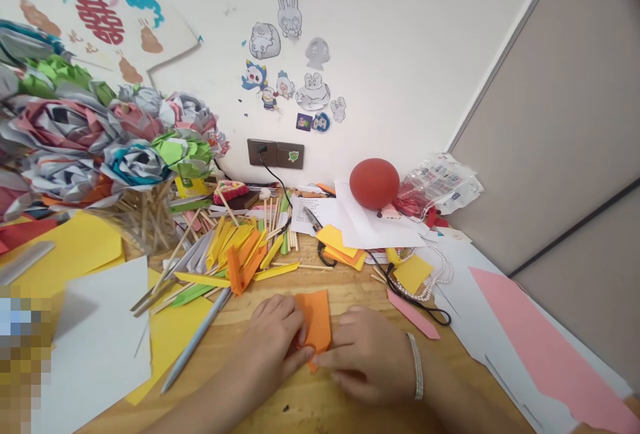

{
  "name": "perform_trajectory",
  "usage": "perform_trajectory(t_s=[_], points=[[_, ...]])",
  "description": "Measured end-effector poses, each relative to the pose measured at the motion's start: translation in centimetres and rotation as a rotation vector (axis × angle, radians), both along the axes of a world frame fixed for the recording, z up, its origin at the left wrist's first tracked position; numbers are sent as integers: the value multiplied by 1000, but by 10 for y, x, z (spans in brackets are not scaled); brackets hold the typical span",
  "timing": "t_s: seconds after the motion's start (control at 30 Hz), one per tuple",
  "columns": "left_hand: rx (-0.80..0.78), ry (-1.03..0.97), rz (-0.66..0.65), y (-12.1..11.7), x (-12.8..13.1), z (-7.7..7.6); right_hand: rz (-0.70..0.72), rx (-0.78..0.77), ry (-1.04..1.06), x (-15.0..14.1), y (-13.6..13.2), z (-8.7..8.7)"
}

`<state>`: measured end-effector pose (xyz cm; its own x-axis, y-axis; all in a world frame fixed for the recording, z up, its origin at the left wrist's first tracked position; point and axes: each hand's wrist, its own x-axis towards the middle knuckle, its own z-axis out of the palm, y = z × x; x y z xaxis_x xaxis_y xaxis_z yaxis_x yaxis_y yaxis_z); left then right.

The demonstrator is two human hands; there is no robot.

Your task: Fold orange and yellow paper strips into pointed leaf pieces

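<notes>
A small piece of orange paper (316, 321) lies on the wooden table between my hands, its lower end narrowed to a folded point. My left hand (279, 331) is closed on its left side, fingers curled and the thumb at the lower fold. From the other side, my right hand (364, 354), with a beaded bracelet at the wrist, grips the lower right edge with bent fingers. The two hands almost meet at the point. Beyond them stands a heap of folded yellow and orange paper strips (240, 254).
Paper flowers on sticks (70, 127) fill the back left. White sheet (103, 334), yellow paper and a grey-blue paper stick (196, 341) lie left. Scissors (314, 219), orange-yellow papers (341, 247) and a red balloon (374, 183) lie behind; a pink strip (413, 314) is right.
</notes>
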<state>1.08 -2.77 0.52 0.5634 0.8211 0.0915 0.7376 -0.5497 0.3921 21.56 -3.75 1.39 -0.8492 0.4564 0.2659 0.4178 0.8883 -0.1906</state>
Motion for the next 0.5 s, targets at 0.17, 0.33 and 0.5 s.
perform_trajectory(t_s=[0.17, 0.33, 0.5], points=[[20, -2, 35, 0, 0, -1, 33, -3, -79, -6, -2, -7], [90, -1, 125, 5, -9, -5, 56, -30, -133, -7, -3, -4], [241, -56, 82, 14, -19, -18, 49, -84, -62, -5, 0, -10]])
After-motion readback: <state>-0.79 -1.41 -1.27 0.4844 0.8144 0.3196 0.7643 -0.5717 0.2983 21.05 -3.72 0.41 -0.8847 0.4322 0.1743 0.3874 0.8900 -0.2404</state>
